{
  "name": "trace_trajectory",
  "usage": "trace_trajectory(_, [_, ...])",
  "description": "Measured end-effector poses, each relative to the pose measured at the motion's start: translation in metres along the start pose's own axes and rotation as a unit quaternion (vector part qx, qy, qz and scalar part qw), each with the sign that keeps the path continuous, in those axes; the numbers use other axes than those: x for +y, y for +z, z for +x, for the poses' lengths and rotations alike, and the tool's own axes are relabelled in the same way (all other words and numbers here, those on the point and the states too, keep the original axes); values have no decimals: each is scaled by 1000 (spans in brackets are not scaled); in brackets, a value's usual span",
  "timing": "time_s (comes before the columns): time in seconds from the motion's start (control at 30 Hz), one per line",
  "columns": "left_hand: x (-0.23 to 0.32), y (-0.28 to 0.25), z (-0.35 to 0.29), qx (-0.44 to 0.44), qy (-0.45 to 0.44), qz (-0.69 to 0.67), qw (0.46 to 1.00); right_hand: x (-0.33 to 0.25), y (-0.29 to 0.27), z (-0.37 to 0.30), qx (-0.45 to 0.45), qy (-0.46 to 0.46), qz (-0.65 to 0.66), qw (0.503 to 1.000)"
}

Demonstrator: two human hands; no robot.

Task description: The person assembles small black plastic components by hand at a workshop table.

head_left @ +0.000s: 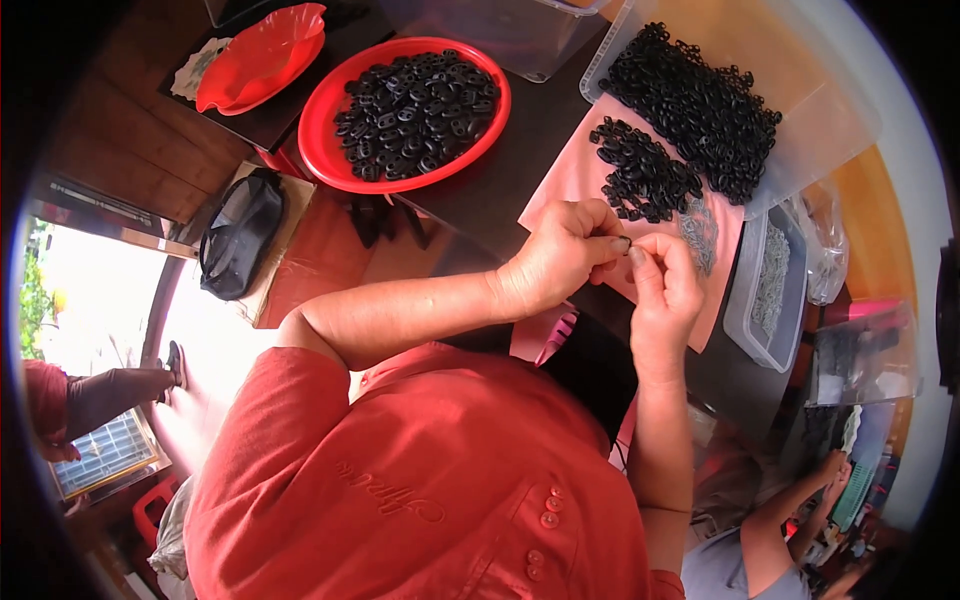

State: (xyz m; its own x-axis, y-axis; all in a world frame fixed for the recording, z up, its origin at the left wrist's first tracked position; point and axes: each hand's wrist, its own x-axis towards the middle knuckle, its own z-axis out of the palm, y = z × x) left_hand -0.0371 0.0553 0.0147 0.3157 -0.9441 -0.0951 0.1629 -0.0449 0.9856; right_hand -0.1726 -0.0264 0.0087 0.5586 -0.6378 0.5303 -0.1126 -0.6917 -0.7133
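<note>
My left hand (565,250) and my right hand (662,290) meet over the near edge of a pink cloth (555,190). Between the left thumb and fingers is a small black part (626,241), mostly hidden by the fingertips. The right thumb and forefinger are pinched against its side; what they grip is too small to make out. Just beyond the hands lies a small heap of black plastic parts (645,172) on the cloth. Thin grey metal pins (697,235) are spread beside it, close to my right fingers.
A larger pile of black parts (700,110) spills from a clear bin (815,150). At right stands a clear tub (745,315) of grey pins. A red basin (320,150) of black oval pieces sits at left. A black bag (240,235) lies farther left. Another person's arms (790,515) work at lower right.
</note>
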Motion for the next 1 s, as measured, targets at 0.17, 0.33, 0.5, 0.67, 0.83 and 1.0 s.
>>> trace_trajectory(0.17, [-19, 0, 7, 16, 110, -78, 991, 3, 9, -5, 3, 84, 102, 991])
trace_trajectory(0.33, [-5, -9, 7, 0, 58, -62, 996, 6, -21, 58, -77, 99, -34, 992])
trace_trajectory(0.5, [-9, -13, 7, -12, 59, -65, 996, 31, -13, 97, -122, -58, -307, 942])
trace_trajectory(0.67, [-18, -15, 8, -16, 99, -67, 993, 43, -7, 99, -166, -40, -352, 920])
trace_trajectory(0.83, [-17, -17, 5, -15, 101, -44, 994, 38, -3, 97, -180, -35, -374, 909])
trace_trajectory(1.0, [-12, -15, 4, -12, 72, -29, 997, 47, -7, 96, -147, -63, -339, 927])
